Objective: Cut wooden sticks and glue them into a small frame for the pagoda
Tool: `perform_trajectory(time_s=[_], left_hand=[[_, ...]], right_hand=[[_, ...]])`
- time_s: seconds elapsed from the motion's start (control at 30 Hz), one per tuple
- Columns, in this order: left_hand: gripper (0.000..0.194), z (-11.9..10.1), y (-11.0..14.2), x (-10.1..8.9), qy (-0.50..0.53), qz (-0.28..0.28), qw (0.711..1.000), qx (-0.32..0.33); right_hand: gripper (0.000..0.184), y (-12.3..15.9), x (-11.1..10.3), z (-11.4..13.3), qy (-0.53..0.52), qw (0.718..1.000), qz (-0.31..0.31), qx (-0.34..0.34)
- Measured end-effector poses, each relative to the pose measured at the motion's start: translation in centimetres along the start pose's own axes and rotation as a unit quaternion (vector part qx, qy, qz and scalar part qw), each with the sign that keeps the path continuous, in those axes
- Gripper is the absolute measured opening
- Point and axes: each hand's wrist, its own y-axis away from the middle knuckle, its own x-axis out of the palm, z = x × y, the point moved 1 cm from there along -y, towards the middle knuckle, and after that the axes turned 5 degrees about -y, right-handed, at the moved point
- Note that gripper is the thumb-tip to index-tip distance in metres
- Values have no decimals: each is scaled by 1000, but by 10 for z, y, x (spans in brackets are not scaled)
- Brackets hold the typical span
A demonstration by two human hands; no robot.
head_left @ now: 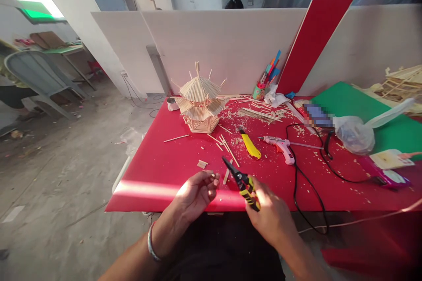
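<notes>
My right hand point(268, 210) is wrapped round a pair of snips point(242, 181) with yellow-and-black handles; their dark blades point up and left, looking closed. Beside them my left hand point(198, 191), palm up, has its fingers curled in with the tips together, and anything between them is too small to make out. A small flat wooden piece point(202, 164) lies just beyond my left hand. Near the blades is a pale flat stick point(227, 173). Farther back stands a tiered pagoda model point(200, 105) built of thin wooden sticks.
A yellow utility knife point(250, 144) and a pink glue gun point(280, 147) with a black cable lie on the red tabletop point(148, 175). Loose sticks point(260, 114) and shavings are scattered behind. A pen holder point(259, 91), plastic bag point(354, 134) and green board point(392, 118) are farther off.
</notes>
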Motion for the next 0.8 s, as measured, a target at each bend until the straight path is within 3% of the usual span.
perform_trajectory(time_s=[0.1, 0.2, 0.27, 0.37, 0.43, 0.5, 0.67, 0.8], left_hand=[[13, -11, -2, -18, -87, -75, 991, 75], [22, -25, -7, -41, -253, -107, 951, 141], [24, -36, -14, -54, -417, -116, 887, 162], [20, -54, -27, -64, -612, -142, 758, 175], [23, -66, -36, -64, -678, -131, 701, 178], [26, -74, -44, -62, -717, -136, 661, 173], [30, -72, -49, -63, -725, -142, 636, 223], [19, -59, -42, -74, -703, -145, 626, 307]], right_hand=[[56, -5, -10, -26, 110, 993, 19, 24], [62, -9, -17, -45, 167, 985, 37, 25], [58, -14, -17, -48, 174, 984, 21, 7], [44, -24, -13, -36, 157, 985, -55, -38], [35, -32, -8, -17, 108, 985, -114, -71], [29, -38, -2, 6, 32, 985, -132, -109], [20, -44, 17, 52, -78, 984, -73, -140], [18, -46, 32, 59, -111, 979, -81, -151]])
